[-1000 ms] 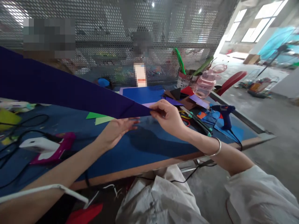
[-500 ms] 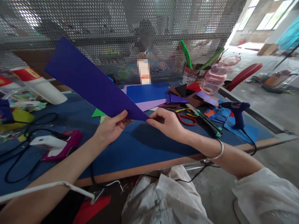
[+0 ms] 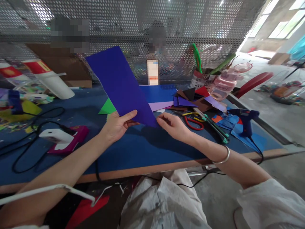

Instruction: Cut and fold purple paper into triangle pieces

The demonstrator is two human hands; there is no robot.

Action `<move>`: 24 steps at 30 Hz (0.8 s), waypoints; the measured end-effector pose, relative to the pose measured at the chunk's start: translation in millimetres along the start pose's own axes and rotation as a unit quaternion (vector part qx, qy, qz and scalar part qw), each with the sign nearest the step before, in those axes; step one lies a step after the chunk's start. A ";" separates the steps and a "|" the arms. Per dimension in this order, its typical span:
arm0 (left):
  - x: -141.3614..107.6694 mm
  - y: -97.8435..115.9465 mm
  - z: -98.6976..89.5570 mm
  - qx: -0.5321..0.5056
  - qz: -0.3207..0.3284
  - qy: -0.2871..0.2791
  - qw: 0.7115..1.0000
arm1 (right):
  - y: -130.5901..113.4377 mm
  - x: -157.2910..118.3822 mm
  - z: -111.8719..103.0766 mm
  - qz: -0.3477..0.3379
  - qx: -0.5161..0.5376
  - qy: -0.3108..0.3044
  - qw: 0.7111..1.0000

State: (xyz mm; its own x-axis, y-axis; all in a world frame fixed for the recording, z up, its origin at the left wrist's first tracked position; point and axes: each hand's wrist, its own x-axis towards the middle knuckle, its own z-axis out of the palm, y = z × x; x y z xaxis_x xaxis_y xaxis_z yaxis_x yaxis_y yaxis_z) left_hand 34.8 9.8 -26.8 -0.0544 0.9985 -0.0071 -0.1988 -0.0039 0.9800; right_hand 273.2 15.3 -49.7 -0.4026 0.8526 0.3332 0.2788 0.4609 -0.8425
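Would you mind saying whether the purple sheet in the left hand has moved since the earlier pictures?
Yes: the purple sheet has swung its upper end rightward relative to the magenta power strip.

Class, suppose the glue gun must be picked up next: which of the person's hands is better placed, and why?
Probably the right hand: it is nearer the glue gun and only at a corner of the purple sheet, which the left hand, farther off, grips.
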 end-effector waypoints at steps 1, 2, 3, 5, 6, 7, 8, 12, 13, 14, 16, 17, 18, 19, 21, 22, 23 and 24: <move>-1.6 -0.1 2.1 -0.011 -0.009 0.005 1.000 | 1.1 0.7 0.0 0.012 0.027 -0.005 1.000; -2.8 0.2 3.8 -0.025 -0.017 0.012 0.999 | 2.0 1.7 -0.2 0.024 0.055 -0.008 0.998; -3.5 0.7 5.1 -0.041 -0.022 0.018 0.999 | 2.7 2.7 -0.7 0.035 0.079 -0.009 0.996; -3.4 2.1 5.9 -0.066 -0.021 0.027 0.997 | 2.7 4.1 -2.0 0.048 0.106 -0.009 0.993; -2.8 2.8 5.5 -0.073 -0.018 0.031 0.997 | 2.0 4.2 -2.6 0.045 0.106 -0.010 0.993; -1.9 3.4 4.8 -0.078 -0.015 0.034 0.996 | 0.9 3.9 -3.1 0.040 0.099 -0.012 0.994; -0.9 3.8 3.9 -0.083 -0.012 0.037 0.996 | -0.4 3.1 -3.3 0.034 0.086 -0.015 0.996; 2.2 3.8 0.3 -0.097 -0.005 0.042 0.994 | -4.7 -1.7 -2.4 0.007 -0.002 -0.009 1.000; 2.6 3.7 -0.2 -0.100 -0.004 0.042 0.994 | -5.1 -2.6 -1.9 -0.002 -0.020 -0.002 1.000; 2.9 3.5 -0.4 -0.103 -0.003 0.042 0.994 | -5.1 -3.3 -1.6 -0.012 -0.032 0.005 0.999; 3.1 3.3 -0.5 -0.108 -0.001 0.042 0.993 | -4.4 -3.9 -1.1 -0.027 -0.045 0.018 0.998; 3.2 3.2 -0.5 -0.110 -0.001 0.042 0.993 | -3.9 -3.8 -1.1 -0.032 -0.050 0.023 0.998; 3.2 3.2 -0.3 -0.112 0.000 0.043 0.993 | -3.3 -3.6 -1.1 -0.035 -0.055 0.027 0.998; 3.1 3.1 0.0 -0.114 0.000 0.044 0.992 | -2.7 -3.3 -1.2 -0.037 -0.061 0.032 0.997; 2.8 3.2 0.8 -0.116 -0.002 0.046 0.992 | -1.7 -2.7 -1.3 -0.046 -0.074 0.040 0.995; 2.6 3.3 1.5 -0.117 -0.004 0.048 0.992 | -1.2 -2.5 -1.3 -0.054 -0.081 0.043 0.994; 2.2 3.4 2.4 -0.118 -0.006 0.050 0.992 | -0.6 -2.5 -1.3 -0.063 -0.090 0.044 0.993; 1.7 3.7 3.4 -0.119 -0.009 0.052 0.992 | -0.1 -2.6 -1.3 -0.075 -0.098 0.047 0.991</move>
State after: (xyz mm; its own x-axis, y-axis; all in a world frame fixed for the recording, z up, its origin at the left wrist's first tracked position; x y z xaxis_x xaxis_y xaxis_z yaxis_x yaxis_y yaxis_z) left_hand 37.3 11.6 -22.5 -0.1467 0.9876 -0.0561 -0.4243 -0.0116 0.9054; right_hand 275.3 13.4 -49.9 -0.3725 0.7860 0.4934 0.3898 0.6150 -0.6855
